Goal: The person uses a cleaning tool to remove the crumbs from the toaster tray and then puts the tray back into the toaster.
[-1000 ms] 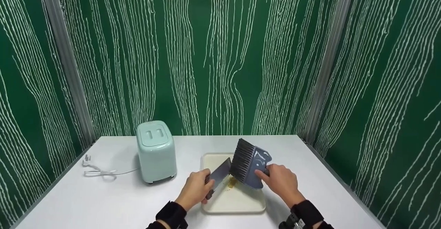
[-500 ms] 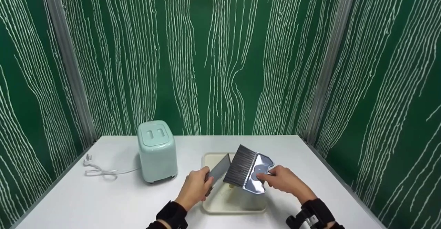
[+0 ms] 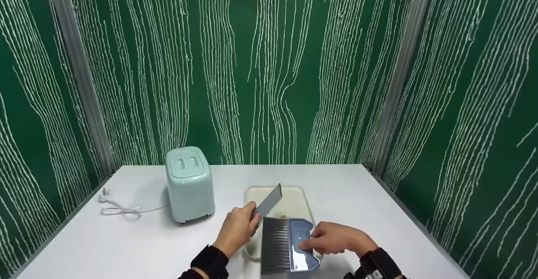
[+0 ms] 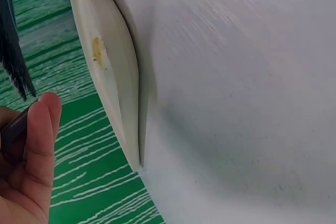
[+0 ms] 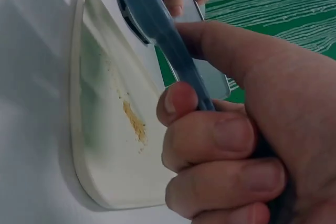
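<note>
My left hand [image 3: 238, 228] grips a thin grey crumb tray [image 3: 270, 201] by its dark end, with the flat panel tilted up over a beige tray [image 3: 294, 199]. In my right hand [image 3: 336, 239] is a wide blue brush [image 3: 300, 230] with dark bristles. Its bristles point left over the near part of the beige tray, apart from the crumb tray's panel. Yellowish crumbs [image 5: 135, 123] lie on the beige tray in the right wrist view. There, the right fingers [image 5: 210, 140] curl round the brush's handle. The left wrist view shows the bristles [image 4: 13, 56] beyond the left fingertips.
A mint-green toaster [image 3: 191, 190] stands to the left on the white table [image 3: 143, 245]. Its white cord and plug [image 3: 119, 207] trail further left. Green walls with white wavy lines [image 3: 269, 69] rise behind and at both sides.
The brush has moved off the crumb tray, down toward me and slightly left, and turned so its bristles face left. My left hand has stayed nearly still with the crumb tray.
</note>
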### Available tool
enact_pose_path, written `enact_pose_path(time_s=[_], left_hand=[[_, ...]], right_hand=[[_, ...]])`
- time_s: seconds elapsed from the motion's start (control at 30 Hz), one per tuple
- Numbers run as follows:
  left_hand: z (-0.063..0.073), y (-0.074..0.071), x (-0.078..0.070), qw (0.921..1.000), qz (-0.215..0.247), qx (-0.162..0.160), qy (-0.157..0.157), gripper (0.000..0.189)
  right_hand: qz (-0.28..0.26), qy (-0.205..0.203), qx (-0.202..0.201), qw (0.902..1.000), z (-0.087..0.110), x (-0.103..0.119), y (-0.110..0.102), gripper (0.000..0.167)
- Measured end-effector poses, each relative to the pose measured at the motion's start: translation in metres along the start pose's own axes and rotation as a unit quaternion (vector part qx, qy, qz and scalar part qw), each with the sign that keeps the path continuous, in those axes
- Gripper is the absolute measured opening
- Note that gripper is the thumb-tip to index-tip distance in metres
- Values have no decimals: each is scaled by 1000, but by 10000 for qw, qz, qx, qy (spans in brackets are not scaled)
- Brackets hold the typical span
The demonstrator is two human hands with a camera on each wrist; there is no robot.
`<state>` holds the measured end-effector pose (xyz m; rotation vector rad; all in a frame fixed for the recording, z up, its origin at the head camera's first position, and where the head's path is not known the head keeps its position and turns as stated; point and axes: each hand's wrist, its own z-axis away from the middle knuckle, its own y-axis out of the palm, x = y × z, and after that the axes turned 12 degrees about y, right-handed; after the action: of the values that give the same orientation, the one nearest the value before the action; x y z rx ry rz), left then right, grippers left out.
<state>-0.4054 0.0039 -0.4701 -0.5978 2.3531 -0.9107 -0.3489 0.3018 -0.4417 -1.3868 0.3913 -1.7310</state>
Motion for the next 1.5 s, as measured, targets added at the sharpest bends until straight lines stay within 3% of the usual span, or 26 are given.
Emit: enact_pose_path(time_s=[0.17, 0.33, 0.7, 1.13, 1.5], left_hand=[[0, 1, -1, 9993, -250, -142, 235, 20], [1, 1, -2, 9977, -490, -163, 433, 20], [1, 2, -1, 9960, -610, -84, 651, 21], [4, 4, 3, 9954, -649, -57, 701, 20], [6, 6, 8, 9941, -750, -253, 738, 21]], right_hand=[[142, -37, 157, 9998, -4, 4, 6, 53], [240, -33, 71, 9997, -8, 3, 7, 51], [247, 80, -649, 9976, -12, -9, -3, 48], [246, 713, -1526, 9854, -21, -29, -9, 50], [211, 800, -1608, 9835, -16, -26, -11, 47]])
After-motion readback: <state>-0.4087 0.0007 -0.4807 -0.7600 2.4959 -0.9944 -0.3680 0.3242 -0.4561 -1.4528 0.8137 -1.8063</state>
